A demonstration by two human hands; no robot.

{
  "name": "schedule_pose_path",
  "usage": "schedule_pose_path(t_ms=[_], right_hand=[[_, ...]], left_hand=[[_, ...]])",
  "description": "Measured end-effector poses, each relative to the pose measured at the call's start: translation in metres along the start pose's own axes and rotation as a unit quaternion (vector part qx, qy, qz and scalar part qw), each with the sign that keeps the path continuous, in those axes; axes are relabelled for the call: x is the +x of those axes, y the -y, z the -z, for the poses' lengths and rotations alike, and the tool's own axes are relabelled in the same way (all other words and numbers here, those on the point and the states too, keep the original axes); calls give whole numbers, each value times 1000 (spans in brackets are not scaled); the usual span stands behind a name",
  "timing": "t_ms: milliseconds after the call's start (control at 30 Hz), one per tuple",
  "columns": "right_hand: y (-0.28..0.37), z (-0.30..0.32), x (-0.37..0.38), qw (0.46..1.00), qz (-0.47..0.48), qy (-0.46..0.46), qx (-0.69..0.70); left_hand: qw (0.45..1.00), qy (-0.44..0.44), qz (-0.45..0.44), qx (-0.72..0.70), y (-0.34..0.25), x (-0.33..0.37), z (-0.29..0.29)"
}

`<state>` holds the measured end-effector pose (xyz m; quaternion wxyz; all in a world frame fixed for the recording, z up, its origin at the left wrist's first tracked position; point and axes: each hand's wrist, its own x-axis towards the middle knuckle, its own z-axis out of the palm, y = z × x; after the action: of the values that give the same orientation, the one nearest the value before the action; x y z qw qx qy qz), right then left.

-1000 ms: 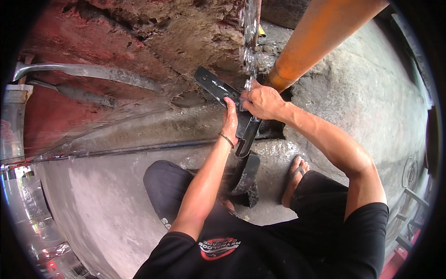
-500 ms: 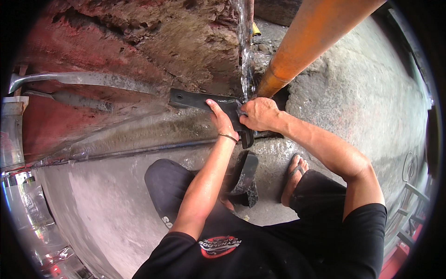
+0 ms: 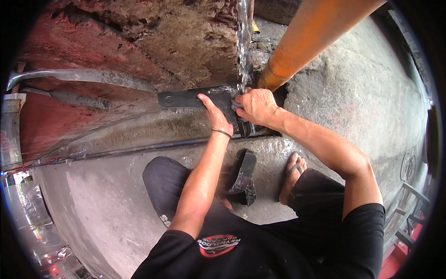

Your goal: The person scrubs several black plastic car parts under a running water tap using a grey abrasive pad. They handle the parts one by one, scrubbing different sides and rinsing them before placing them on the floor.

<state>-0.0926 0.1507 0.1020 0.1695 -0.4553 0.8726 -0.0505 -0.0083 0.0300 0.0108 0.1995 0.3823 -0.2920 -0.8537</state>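
A wet black mud flap [image 3: 181, 99], a flat plate with a bent right end, lies across in front of me. My left hand [image 3: 218, 116] is closed on its near edge, thumb on top and the other fingers out of sight underneath. At the bent end my right hand [image 3: 259, 106] presses a small grey wad [image 3: 236, 105] against the surface; whether it is cloth or sponge I cannot tell. A stream of water [image 3: 243, 44] falls from above beside the right hand. Between my feet a second black flap-like piece [image 3: 244, 174] rests on the floor.
A thick orange pipe [image 3: 309, 42] slants down behind my right hand. Two long dark curved pieces [image 3: 100, 78] lie on the red, crumbling ledge [image 3: 134, 28] at left. Grey concrete floor [image 3: 107, 200] spreads around me. A grey metal frame [image 3: 409, 214] stands at the right rim.
The mud flap has shifted left and turned more level, my left hand moving with it. My right hand has moved slightly and stays at the bent end.
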Motion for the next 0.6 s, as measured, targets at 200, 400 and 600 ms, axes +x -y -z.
schedule_pose_path(t_ms=[200, 400, 600], right_hand=[[-4, 13, -9, 993, -15, 36, 111], [10, 20, -25, 980, -8, 93, 178], [-5, 27, -24, 952, -48, 98, 284]], left_hand=[[987, -59, -148, 21, -26, -12, -22], [970, -68, -229, 44, -45, -2, -17], [939, -13, -323, 120, -56, 15, 5]])
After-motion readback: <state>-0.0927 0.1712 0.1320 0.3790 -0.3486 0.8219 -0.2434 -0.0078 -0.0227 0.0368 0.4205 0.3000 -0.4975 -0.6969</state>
